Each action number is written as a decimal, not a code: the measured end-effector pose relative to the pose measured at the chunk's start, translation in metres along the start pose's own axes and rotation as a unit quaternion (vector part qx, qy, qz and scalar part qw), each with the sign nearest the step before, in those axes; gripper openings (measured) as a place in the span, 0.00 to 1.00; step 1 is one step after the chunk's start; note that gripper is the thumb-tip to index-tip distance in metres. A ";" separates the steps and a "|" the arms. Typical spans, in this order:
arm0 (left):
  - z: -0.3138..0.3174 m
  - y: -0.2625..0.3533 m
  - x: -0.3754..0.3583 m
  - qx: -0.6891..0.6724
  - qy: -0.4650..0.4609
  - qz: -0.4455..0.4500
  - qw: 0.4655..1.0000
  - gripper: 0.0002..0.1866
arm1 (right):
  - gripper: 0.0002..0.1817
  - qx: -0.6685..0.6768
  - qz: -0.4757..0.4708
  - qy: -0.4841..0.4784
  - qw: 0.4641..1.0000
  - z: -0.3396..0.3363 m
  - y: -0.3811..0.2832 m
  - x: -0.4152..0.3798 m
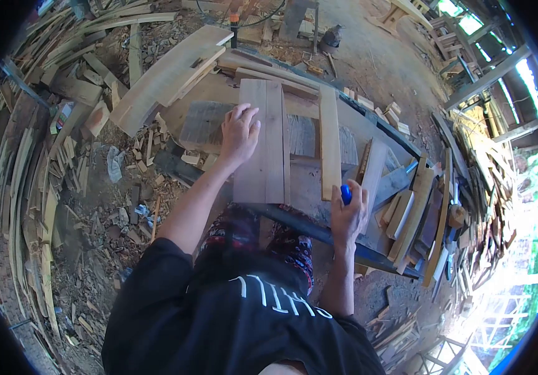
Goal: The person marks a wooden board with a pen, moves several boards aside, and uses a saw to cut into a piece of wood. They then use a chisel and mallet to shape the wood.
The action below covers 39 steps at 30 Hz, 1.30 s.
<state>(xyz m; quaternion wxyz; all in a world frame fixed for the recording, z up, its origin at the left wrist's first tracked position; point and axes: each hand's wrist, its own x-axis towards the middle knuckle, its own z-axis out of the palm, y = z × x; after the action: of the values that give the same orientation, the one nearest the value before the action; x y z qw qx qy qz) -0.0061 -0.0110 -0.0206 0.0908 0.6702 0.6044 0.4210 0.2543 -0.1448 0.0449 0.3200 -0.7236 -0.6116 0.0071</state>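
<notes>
In front of me lies a flat wooden panel (261, 150) made of boards set side by side. My left hand (240, 136) rests on its left part, fingers slightly bent and apart, gripping nothing. To the right of the panel, a narrow pale wooden strip (329, 137) runs lengthwise. My right hand (350, 215) is closed around a small blue object (346, 194) at the strip's near end; I cannot tell its exact kind, as the fingers cover most of it. Below the panel a weathered grey board (206, 125) lies crosswise.
A long wide plank (169, 81) slants at the upper left. Cut boards (400, 215) lean together right of my right hand. Piles of wood strips (28, 162) and scraps cover the ground on the left. An orange-and-black tool (234, 25) stands at the far edge.
</notes>
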 end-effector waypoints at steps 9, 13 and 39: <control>-0.011 -0.026 0.002 -0.312 0.034 -0.050 0.948 0.15 | 0.07 0.043 0.016 -0.024 0.999 -0.028 0.029 -0.076; -0.040 -0.014 -0.037 -0.262 0.033 -0.065 0.962 0.16 | 0.07 0.044 0.023 -0.046 0.998 -0.027 0.040 -0.095; -0.022 0.063 -0.160 -0.661 -0.096 -0.480 0.569 0.05 | 0.11 0.077 0.023 -0.144 0.986 -0.005 0.043 -0.095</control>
<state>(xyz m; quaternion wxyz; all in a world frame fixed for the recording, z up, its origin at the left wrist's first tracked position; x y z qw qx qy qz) 0.0388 -0.1772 -0.0399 0.7549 0.0715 0.3782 0.5310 0.2697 -0.2337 -0.0077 0.2833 -0.7018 -0.6323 0.1658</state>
